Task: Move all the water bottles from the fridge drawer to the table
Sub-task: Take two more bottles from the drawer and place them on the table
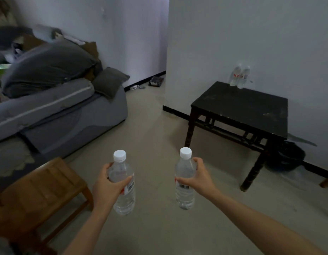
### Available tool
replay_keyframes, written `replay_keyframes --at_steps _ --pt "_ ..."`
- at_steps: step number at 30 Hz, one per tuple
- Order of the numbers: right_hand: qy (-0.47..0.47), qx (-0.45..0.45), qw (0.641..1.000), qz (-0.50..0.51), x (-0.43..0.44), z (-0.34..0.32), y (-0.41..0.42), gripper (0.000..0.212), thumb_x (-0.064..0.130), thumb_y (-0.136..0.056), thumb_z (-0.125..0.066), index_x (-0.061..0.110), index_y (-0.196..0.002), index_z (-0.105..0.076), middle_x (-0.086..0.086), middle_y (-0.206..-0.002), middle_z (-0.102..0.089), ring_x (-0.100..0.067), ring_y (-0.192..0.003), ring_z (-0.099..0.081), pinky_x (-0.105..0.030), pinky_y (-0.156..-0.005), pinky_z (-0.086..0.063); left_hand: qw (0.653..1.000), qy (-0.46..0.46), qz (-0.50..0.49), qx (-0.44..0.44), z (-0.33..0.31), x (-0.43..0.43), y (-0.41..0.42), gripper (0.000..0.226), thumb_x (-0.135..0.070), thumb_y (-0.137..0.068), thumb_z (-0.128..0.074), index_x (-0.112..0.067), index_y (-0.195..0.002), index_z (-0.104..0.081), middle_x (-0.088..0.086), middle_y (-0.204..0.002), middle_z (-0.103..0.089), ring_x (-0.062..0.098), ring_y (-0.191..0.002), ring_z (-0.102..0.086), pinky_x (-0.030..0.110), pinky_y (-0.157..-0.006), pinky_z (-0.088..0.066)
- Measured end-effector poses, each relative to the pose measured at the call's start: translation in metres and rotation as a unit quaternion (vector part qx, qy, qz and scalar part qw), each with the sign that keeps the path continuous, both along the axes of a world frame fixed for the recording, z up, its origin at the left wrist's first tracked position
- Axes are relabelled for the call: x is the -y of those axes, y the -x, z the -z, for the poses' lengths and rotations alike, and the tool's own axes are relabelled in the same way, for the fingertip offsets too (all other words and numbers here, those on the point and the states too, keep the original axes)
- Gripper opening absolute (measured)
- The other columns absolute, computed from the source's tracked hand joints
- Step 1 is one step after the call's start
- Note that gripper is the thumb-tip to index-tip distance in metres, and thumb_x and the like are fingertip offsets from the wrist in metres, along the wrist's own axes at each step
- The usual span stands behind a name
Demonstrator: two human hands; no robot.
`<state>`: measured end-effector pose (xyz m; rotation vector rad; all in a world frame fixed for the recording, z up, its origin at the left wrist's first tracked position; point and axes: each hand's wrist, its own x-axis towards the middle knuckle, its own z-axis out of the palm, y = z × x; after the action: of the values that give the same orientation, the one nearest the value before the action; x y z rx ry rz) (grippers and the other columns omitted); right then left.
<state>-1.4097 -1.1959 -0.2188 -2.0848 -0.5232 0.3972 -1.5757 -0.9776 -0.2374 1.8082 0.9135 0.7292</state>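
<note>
Clear bottles [185,192], white caps [119,155]; black table [251,109]; grey bedding [49,70]; brown stool [43,186].

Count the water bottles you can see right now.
4. One bottle in the left hand, another in the right hand, two bottles side by side at the table's far edge by the wall. The fridge drawer is out of view.

A bench [251,111] stands against a wall. A pair of bottles [238,78] stands at the bench's far edge. In front of the bench, the left hand [109,183] holds the left bottle [123,199] and the right hand [200,177] holds the right bottle [184,196]. A sofa [67,111] lies left of the bench, and a stool [43,186] sits front-left.
</note>
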Motion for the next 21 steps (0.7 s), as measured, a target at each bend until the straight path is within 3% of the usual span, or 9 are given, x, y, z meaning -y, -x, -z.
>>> replay_keyframes --at_steps 6,13,18,21 --pt "0.016 -0.002 0.999 -0.042 -0.056 0.001 -0.024 0.085 0.030 -0.061 -0.084 0.016 -0.127 -0.033 0.002 -0.112 -0.053 -0.017 -0.106 -0.054 -0.038 -0.092 -0.049 1.000 0.030 0.003 0.001 0.010 -0.039 -0.022 0.064 -0.031 -0.058 -0.084 -0.043 -0.106 -0.043 -0.008 -0.100 -0.058 0.018 -0.089 -0.057 0.037 -0.080 -0.049" --pt "0.026 0.019 0.997 -0.066 -0.116 0.013 -0.099 0.080 0.032 -0.059 -0.084 0.016 -0.122 -0.036 0.001 -0.110 -0.054 -0.017 -0.102 -0.056 -0.036 -0.088 -0.051 0.999 0.042 0.007 -0.028 0.017 -0.088 -0.086 0.066 -0.030 -0.059 -0.084 -0.034 -0.114 -0.047 -0.009 -0.100 -0.058 0.018 -0.091 -0.058 0.039 -0.082 -0.051" --pt "0.038 0.027 0.995 -0.085 -0.176 0.007 -0.159 0.081 0.035 -0.060 -0.082 0.019 -0.124 -0.035 0.016 -0.088 -0.053 -0.001 -0.078 -0.055 -0.015 -0.066 -0.043 0.999 0.036 -0.013 -0.029 -0.001 -0.134 -0.137 0.076 -0.032 -0.058 -0.085 -0.028 -0.123 -0.046 -0.008 -0.107 -0.055 0.019 -0.097 -0.056 0.038 -0.082 -0.050" --pt "0.021 0.018 0.995 -0.101 -0.212 0.003 -0.188 0.086 0.032 -0.062 -0.083 0.016 -0.130 -0.031 0.008 -0.097 -0.053 -0.007 -0.085 -0.055 -0.023 -0.077 -0.045 0.999 0.040 -0.028 -0.019 -0.008 -0.162 -0.159 0.078 -0.030 -0.058 -0.084 -0.024 -0.125 -0.045 -0.003 -0.114 -0.057 0.021 -0.104 -0.057 0.045 -0.090 -0.049"
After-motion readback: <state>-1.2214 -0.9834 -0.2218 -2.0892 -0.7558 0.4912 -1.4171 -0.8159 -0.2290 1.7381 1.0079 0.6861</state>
